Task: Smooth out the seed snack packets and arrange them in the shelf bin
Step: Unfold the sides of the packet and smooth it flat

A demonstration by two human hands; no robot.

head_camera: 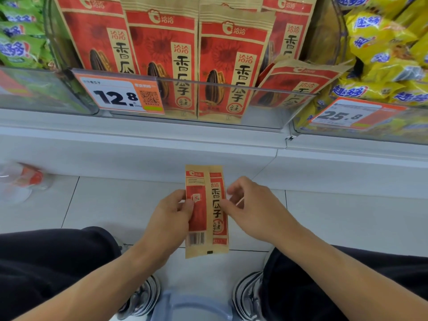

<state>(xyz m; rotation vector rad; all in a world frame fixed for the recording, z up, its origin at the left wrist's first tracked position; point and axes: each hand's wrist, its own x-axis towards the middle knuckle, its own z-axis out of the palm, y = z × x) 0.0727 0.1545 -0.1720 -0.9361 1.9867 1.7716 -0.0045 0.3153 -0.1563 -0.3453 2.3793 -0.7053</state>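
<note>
Far to the left of the left hand (172, 213), on the floor against the shelf base, lies a blurred clear plastic bottle (22, 179) with an orange label. Above and left of that hand, green snack bags (19, 42) fill the bin at the shelf's left end.

The left hand pinches the left edge of a folded seed packet (206, 210), thumb on the face, fingers curled behind. The packet is held upright between the two hands, above the floor tiles (104, 205) and in front of the white shelf base (139, 147). It is folded lengthwise, so that a strip of the back with a barcode lies beside a strip of the front with printed characters.

The right hand (251, 208) pinches the packet's right edge with curled fingers. Both hands are thus closed on the same packet, one at each side, at about mid-height.

Directly above the hands, the clear shelf bin (231, 85) holds red and tan seed packets (162, 61) standing upright in rows. One packet (296, 82) at the bin's right side leans tilted against the others. An orange price tag (120, 96) reading 12.8 sits on the bin's front, above and left of the hands.

Above and right of the right hand, yellow snack bags (384, 54) fill the neighbouring bin, with a second price tag (347, 114) reading 25.8.

Below the hands, dark trousers (46, 262) and two sneakers (143, 297) are visible.
</note>
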